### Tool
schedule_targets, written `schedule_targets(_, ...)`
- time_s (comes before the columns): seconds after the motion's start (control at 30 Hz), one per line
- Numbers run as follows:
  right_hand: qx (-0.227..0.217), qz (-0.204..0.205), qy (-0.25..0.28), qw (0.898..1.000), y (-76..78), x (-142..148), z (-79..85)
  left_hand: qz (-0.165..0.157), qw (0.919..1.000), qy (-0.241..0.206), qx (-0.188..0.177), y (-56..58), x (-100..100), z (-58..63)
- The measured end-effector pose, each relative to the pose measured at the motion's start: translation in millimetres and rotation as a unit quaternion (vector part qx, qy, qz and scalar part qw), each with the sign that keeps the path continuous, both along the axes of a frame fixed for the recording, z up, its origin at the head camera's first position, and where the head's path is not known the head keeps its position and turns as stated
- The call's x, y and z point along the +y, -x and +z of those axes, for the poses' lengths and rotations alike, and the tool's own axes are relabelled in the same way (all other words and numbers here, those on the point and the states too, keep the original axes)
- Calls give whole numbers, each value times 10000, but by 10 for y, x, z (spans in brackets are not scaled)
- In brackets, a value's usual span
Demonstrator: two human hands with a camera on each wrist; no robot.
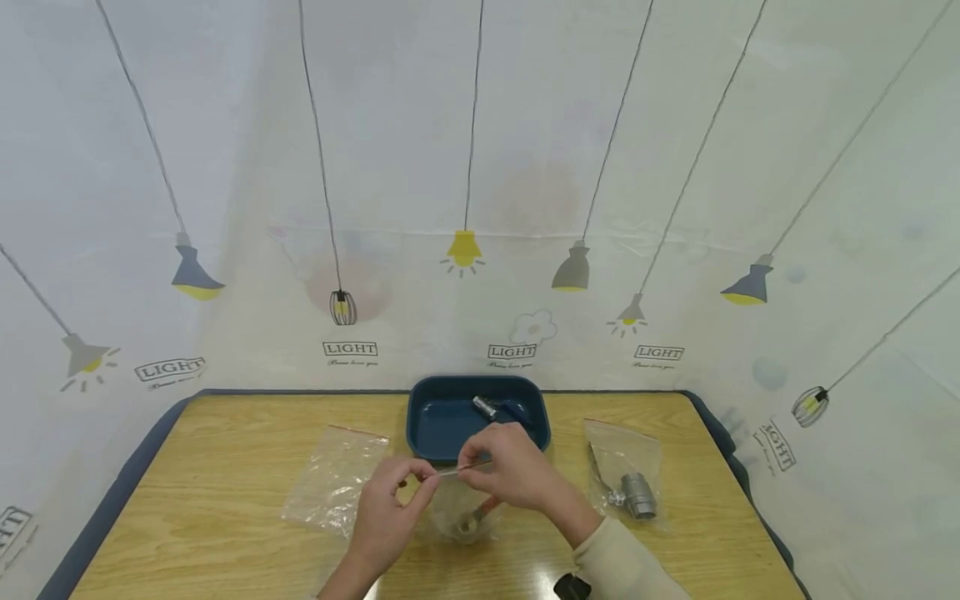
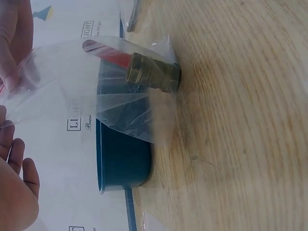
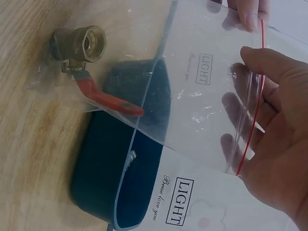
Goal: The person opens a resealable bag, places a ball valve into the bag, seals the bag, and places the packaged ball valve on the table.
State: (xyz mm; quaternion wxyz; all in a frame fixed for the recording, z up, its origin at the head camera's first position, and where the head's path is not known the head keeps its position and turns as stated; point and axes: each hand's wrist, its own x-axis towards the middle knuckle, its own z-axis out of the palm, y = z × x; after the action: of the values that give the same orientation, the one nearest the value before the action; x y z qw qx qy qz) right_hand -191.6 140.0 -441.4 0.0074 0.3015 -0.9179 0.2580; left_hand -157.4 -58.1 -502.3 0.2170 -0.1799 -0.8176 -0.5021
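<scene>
At 6 o'clock from the dark blue basin [image 1: 442, 425]: clear zip bag [image 3: 202, 115], brass ball valve [image 3: 79, 44] with red lever [image 3: 107, 100] inside.
My left hand [image 1: 390, 508]: thumb and finger clamped on the bag's mouth, 10 o'clock.
My right hand [image 1: 517, 471]: I pinch the same mouth, 1 o'clock.
Basin: metal fitting [image 1: 485, 407] inside.
Flat plastic bag [image 1: 333, 479]: my 9 o'clock.
Bagged grey ball valve [image 1: 639, 496]: my 3 o'clock.

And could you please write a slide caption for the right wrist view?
Left hand and right hand holding a clear bag by its red-striped edge, a brass valve inside, a blue tub behind.
</scene>
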Motion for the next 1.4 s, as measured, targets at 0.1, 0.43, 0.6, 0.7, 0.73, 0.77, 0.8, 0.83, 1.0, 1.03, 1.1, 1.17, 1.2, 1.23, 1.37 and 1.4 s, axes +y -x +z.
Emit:
schedule_targets(0.1,-98,59,43,9999,10,-1,5,-31,9999,-38,102,1,-6,0)
schedule_targets(0.43,-112,10,32,9999,3,-17,28,-312,9995,-34,-50,4,17,-3)
schedule_targets(0.6,-271,12,121,9996,-7,-28,37,-265,9994,45,-211,7,22,6)
schedule_targets(0.7,-334,85,208,9992,-10,-31,35,-249,9996,2,-96,11,18,4)
schedule_targets(0.73,-354,113,233,9990,-11,-34,35,-249,9997,-19,-65,11,17,2)
schedule_targets(0.77,-366,138,258,9989,-10,-35,32,-251,9997,-39,-29,11,15,-1)
schedule_targets(0.8,-361,158,276,9988,-10,-37,28,-249,9997,-45,2,12,13,-4)
schedule_targets(0.83,-350,179,297,9988,-9,-40,24,-246,9997,-48,42,13,12,-8)
schedule_targets(1.0,-4,187,307,9994,-5,-50,-1,-282,9992,-79,268,31,14,-22)
schedule_targets(1.03,100,181,314,9993,-3,-49,-6,-291,9991,-97,306,35,16,-23)
schedule_targets(1.1,263,173,333,9989,-1,-48,-13,-313,9986,-151,396,41,20,-24)
schedule_targets(1.17,302,171,338,9988,1,-44,-17,-302,9985,-183,421,42,23,-25)
schedule_targets(1.2,274,155,321,9990,3,-42,-19,-288,9984,-198,446,42,24,-26)
schedule_targets(1.23,227,114,284,9993,4,-36,-20,-261,9985,-191,438,40,23,-27)
schedule_targets(1.37,-19,-93,67,9999,6,5,-15,-169,9995,-109,250,29,14,-22)
schedule_targets(1.4,-55,-122,27,9999,6,18,-13,-155,9996,-79,200,26,11,-18)
